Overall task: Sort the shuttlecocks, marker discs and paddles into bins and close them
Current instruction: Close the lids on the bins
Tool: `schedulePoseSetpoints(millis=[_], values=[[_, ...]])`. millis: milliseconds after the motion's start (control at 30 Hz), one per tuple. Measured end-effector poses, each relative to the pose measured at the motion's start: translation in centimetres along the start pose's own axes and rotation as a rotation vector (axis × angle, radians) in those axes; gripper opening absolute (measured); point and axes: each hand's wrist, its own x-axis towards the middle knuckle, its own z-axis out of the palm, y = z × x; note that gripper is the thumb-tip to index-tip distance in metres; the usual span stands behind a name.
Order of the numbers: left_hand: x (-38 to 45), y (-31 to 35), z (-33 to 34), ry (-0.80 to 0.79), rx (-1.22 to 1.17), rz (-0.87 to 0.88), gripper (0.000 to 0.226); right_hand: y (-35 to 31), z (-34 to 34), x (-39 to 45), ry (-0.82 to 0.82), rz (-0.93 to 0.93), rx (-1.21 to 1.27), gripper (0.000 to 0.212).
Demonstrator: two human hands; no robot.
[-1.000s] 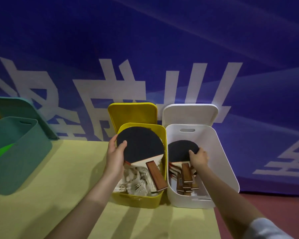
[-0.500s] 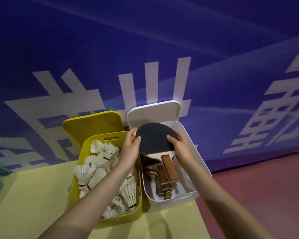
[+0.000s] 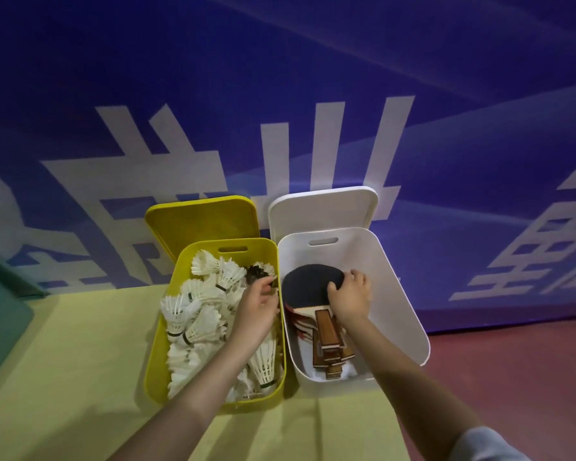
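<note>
Since half a second ago the top paddle (image 3: 313, 287) has gone from being held above the white bin (image 3: 403, 294) by both hands to lying on the paddle stack (image 3: 326, 334) inside it, and the left hand (image 3: 256, 311) has let go and crossed to the yellow bin (image 3: 157, 361). The right hand (image 3: 350, 296) reaches down into the white bin, wrist bent, fingers curled over the right edge of the matte black round blade, gripping it. The left hand hangs over the shuttlecocks (image 3: 197, 317), fingers loosely curled near a dark shuttlecock (image 3: 256, 276); whether it touches or holds anything I cannot tell. The feathered white shuttlecocks fill the yellow bin. The paddles' brown wooden handles point toward the near edge of the yellow-green table (image 3: 64, 377). Both smooth plastic bins stand side by side at its far right corner, lids (image 3: 207, 221) propped open behind.
</note>
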Motion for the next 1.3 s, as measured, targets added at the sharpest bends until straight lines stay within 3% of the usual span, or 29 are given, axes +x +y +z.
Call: schedulePoseSetpoints(millis=[100,267,367,533,800,1033,1300], values=[[0.6,0.1,0.7,0.000,0.029,0.022,0.038,0.1,-1.9,0.4,-0.110,-0.035,-0.004,0.055],[2.0,1.4,1.8,-0.018,0.066,0.078,0.041,-3.1,-7.6,3.1,0.238,-0.312,0.256,0.059],[3.7,2.6,1.8,0.020,0.031,0.089,0.040,-5.4,-10.8,5.9,0.334,-0.443,0.197,0.055],[8.3,5.9,0.4,0.108,0.043,0.157,0.043,-6.0,-11.8,10.1,0.246,-0.633,-0.057,0.040],[13.8,7.8,0.1,0.032,0.169,0.089,0.038,-6.4,-11.9,12.6,0.122,-0.660,0.027,0.026],[12.3,10.7,0.0,0.144,-0.121,0.312,0.017,-7.6,-16.0,11.2,0.339,-0.775,0.197,0.039],[4.1,16.3,-0.9,0.096,-0.523,0.337,0.018,-8.3,-24.0,3.6,0.520,-0.858,0.338,0.019]])
